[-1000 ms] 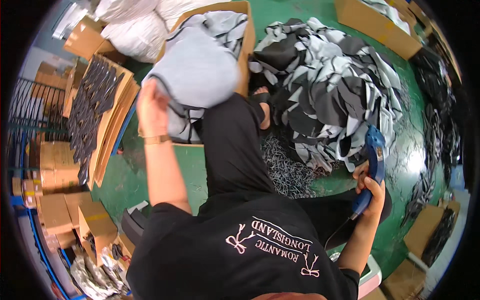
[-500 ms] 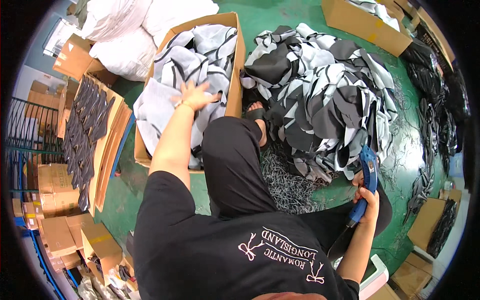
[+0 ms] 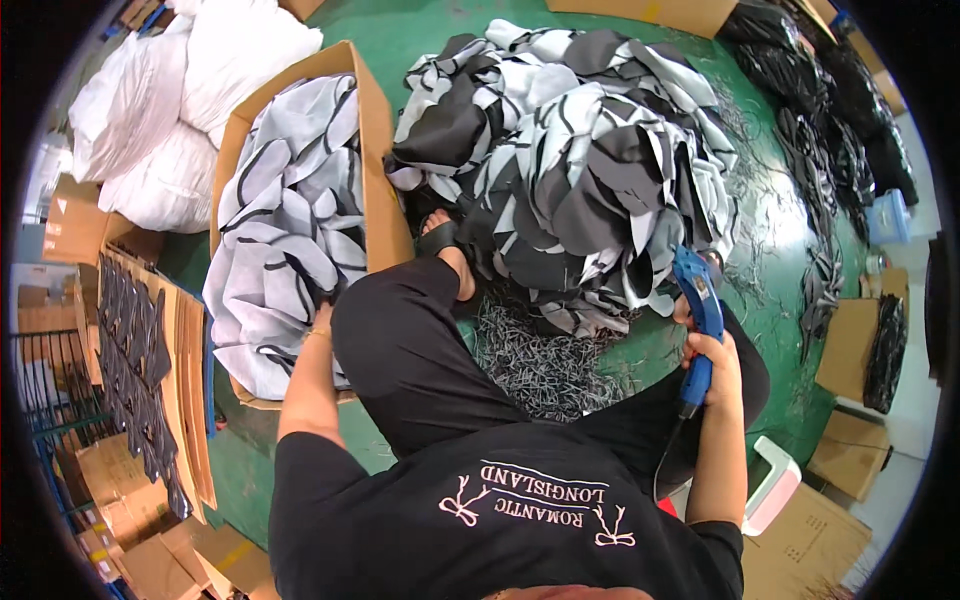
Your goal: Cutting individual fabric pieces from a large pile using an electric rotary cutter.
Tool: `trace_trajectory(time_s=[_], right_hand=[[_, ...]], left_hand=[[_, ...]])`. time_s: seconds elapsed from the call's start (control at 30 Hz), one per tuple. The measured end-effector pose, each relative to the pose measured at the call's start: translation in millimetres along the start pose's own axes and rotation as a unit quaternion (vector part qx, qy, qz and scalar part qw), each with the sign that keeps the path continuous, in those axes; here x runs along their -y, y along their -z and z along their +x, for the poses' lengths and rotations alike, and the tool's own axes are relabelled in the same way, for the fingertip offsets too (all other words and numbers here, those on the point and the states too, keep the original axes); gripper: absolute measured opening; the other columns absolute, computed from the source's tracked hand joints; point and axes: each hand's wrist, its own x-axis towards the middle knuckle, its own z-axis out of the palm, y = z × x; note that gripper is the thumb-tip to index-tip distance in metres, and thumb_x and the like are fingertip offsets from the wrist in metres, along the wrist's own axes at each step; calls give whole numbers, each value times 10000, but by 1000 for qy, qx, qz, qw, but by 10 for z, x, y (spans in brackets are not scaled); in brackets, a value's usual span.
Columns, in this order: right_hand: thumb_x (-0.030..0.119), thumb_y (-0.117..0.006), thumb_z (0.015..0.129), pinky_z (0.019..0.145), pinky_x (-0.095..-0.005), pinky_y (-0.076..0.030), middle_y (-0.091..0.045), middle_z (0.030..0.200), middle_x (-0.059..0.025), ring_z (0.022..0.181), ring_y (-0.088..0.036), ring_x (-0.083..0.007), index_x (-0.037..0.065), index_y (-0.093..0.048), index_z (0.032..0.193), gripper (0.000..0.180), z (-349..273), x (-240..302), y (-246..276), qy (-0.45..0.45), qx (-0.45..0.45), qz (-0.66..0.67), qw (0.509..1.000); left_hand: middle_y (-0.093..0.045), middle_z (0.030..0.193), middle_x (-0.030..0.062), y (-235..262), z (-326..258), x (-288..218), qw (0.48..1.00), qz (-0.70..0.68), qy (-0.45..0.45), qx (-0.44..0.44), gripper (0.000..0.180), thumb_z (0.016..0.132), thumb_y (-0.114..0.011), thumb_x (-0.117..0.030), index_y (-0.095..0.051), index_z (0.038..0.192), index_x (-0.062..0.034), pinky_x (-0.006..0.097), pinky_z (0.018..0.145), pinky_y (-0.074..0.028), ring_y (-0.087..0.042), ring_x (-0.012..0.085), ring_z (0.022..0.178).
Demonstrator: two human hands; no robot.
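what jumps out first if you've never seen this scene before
A big heap of black, grey and white fabric pieces fills the green floor ahead. The right hand grips a blue corded tool at the heap's edge. The left hand reaches into a cardboard box of pale cut pieces on the left.

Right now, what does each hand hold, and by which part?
The right hand grips a blue corded tool by its lower handle. The left hand rests on fabric pieces in the cardboard box; any grip is hidden.
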Motion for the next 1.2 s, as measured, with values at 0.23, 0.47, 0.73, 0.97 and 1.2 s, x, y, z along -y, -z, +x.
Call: trace_trajectory(time_s=[0.23,0.47,0.73,0.97,1.2], right_hand=[[187,-679,704,531,-261,-432,-534,714,-50,580,-514,-133,-40,-545,1034,422,281,245,61,44,50,76,995],[238,-700,684,542,-251,-435,-529,671,-60,563,-516,-137,-51,-535,1037,485,125,338,121,43,70,145,986],[196,-709,655,523,-251,-435,-538,685,-60,555,-521,-136,-63,-532,1021,482,-1,371,329,49,43,205,977],[189,-709,670,532,-249,-442,-550,694,-45,565,-531,-126,-55,-541,1037,472,22,351,302,41,86,192,977],[168,-689,741,634,-283,-504,-621,809,-88,675,-606,-170,-20,-549,1064,400,59,270,107,28,135,155,978]], left_hand=[[-688,924,148,1223,-410,-1575,973,-72,-96,-196,309,842,-638,-217,-631,1091,-34,334,815,-505,-662,239,916],[-679,988,128,953,345,-3887,965,-87,-220,-112,428,822,-682,-304,-606,1126,-12,320,820,-501,-651,211,928],[-628,977,157,331,1192,-4746,953,123,-110,-255,342,817,-607,-377,-594,937,-57,438,797,-482,-603,337,943],[-622,974,171,607,640,-4513,893,-100,-311,-309,261,835,-562,-223,-627,888,24,369,820,-456,-590,312,918],[-607,1141,79,1012,-594,-4560,775,-397,-409,-274,167,841,-539,-54,-625,943,46,270,844,-432,-553,143,961]])
